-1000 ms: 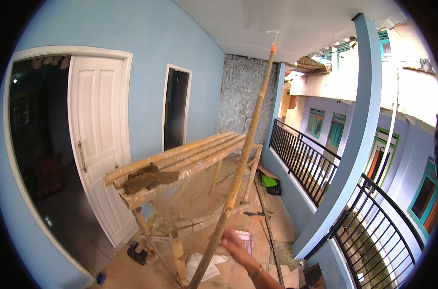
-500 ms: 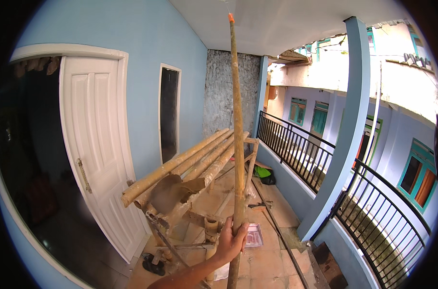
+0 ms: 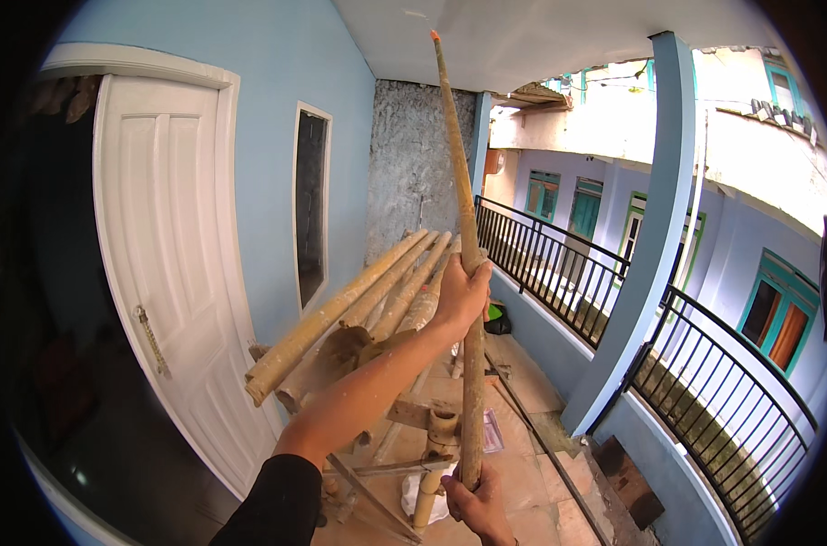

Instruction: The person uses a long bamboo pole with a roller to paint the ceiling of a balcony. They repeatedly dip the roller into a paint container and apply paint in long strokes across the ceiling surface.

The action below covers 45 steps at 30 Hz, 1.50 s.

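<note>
A long bamboo pole rises steeply in front of me, its top leaning slightly left. Its orange tip is close to the white ceiling; whether it touches, I cannot tell. My left hand wraps round the pole near mid-length, the arm in a black sleeve reaching up from the lower left. Lower down, my right hand grips the pole near its bottom end. Behind my left forearm stands a bamboo scaffold, with several thick bamboo poles laid across its top.
A white door stands on the left beside a dark doorway. Along the right run a blue pillar and a black railing. A thin dark bar lies on the tiled floor, near a wooden box.
My left hand has moved higher up the pole, and my right hand has come into view gripping its lower part. The pole's lower part has shifted right, tilting it more.
</note>
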Each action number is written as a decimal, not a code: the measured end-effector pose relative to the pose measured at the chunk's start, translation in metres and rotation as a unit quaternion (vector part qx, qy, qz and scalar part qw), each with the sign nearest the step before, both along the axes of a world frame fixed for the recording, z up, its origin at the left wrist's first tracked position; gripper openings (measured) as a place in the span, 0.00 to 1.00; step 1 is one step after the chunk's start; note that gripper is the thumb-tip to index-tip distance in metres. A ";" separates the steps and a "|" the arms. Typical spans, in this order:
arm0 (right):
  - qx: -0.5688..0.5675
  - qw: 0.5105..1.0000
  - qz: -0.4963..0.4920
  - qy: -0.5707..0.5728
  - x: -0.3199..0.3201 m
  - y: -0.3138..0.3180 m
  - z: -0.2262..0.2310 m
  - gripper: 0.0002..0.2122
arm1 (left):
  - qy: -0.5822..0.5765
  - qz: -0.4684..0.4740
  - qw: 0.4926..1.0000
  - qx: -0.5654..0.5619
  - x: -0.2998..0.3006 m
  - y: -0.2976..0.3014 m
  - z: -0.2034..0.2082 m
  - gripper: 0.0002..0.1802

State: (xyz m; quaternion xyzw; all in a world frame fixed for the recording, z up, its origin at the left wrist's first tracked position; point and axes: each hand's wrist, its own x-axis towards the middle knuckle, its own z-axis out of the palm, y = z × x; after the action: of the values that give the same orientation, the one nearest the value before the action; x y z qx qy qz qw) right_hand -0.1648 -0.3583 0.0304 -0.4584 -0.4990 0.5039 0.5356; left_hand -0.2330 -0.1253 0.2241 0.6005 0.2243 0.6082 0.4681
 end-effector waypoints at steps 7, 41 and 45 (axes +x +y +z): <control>0.059 0.993 -0.060 0.084 -0.081 0.095 0.091 0.08 | -0.018 -0.130 0.991 -0.039 -0.070 0.047 0.031 0.43; 0.191 0.978 -0.057 0.059 -0.121 0.355 0.241 0.06 | -0.038 -0.138 0.987 0.068 -0.099 0.273 0.146 0.30; 0.175 0.980 -0.069 0.069 -0.119 0.288 0.199 0.06 | -0.036 -0.174 0.982 0.068 -0.100 0.209 0.112 0.32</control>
State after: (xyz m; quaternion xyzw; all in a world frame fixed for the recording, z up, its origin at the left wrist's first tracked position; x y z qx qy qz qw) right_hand -0.2838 -0.0706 0.2296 -0.3551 -0.5085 0.4011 0.6741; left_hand -0.3326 0.0838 0.3362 0.6384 0.0573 0.5523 0.5331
